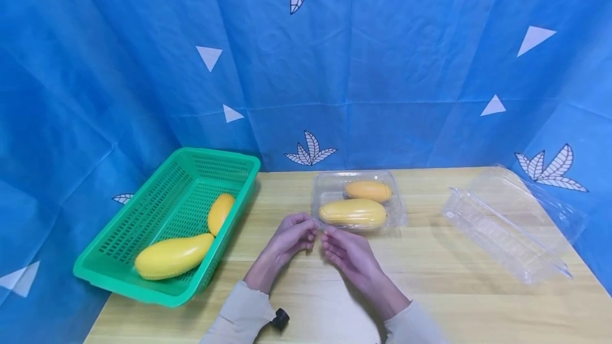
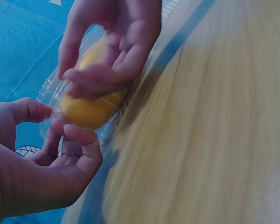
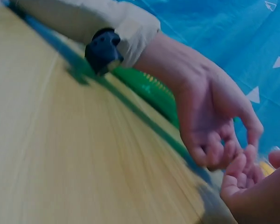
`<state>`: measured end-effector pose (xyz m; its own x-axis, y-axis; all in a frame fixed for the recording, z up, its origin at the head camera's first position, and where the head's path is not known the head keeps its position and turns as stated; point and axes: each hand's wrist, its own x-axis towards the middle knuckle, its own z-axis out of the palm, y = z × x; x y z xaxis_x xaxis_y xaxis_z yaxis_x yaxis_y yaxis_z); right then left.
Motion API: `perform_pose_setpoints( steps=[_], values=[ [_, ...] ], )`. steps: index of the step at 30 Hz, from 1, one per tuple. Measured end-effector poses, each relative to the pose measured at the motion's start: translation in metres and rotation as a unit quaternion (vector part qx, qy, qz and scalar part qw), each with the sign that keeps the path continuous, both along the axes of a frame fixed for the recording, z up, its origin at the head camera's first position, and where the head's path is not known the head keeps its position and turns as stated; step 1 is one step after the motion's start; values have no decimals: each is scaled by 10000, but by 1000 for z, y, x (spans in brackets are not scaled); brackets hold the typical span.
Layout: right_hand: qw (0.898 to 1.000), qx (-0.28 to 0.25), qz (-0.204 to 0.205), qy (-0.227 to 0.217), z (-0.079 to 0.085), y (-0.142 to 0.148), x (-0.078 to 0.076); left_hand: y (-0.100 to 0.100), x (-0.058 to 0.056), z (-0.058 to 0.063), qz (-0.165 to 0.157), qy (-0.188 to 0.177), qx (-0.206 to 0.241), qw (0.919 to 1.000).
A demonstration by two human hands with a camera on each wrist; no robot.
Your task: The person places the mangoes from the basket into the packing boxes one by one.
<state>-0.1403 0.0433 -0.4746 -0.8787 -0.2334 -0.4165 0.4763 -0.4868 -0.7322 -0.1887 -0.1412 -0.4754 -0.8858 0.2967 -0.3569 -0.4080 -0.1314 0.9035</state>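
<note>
A clear plastic box (image 1: 326,189) sits at the back middle of the table. Inside, seen through the plastic, are a long yellow fruit (image 1: 353,213) and a smaller orange oval fruit (image 1: 369,191). My left hand (image 1: 290,239) pinches the box's rim at the front left corner with thumb and forefinger. Close beside it, my right hand (image 1: 353,257) pinches the same front edge, its other fingers curled. In the left wrist view the plastic rim (image 2: 47,92) runs between both hands' fingertips, and the right hand (image 2: 114,51) partly hides the yellow fruit (image 2: 86,112).
On the left stands a green perforated basket (image 1: 251,187) holding a yellow fruit (image 1: 174,257) and an orange fruit (image 1: 220,213). To the right lies another clear plastic box (image 1: 502,232), spread open. A blue patterned curtain (image 1: 411,68) hangs behind the wooden table (image 1: 430,301).
</note>
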Motion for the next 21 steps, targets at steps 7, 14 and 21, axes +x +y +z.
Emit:
perform_pose_setpoints(
  steps=[7, 14, 21],
  values=[
    [9909, 1126, 455, 583, 13, 40, 10, -4, -1, 3, -164, 46, -67, 9998],
    [9361, 2949, 564, 1833, 63, 97, 28, -5, -4, 2, -153, 263, -204, 9993],
    [9157, 2850, -141, 2830, 107, 188, 40, -2, -8, -1, -219, 575, -773, 9951]
  ],
)
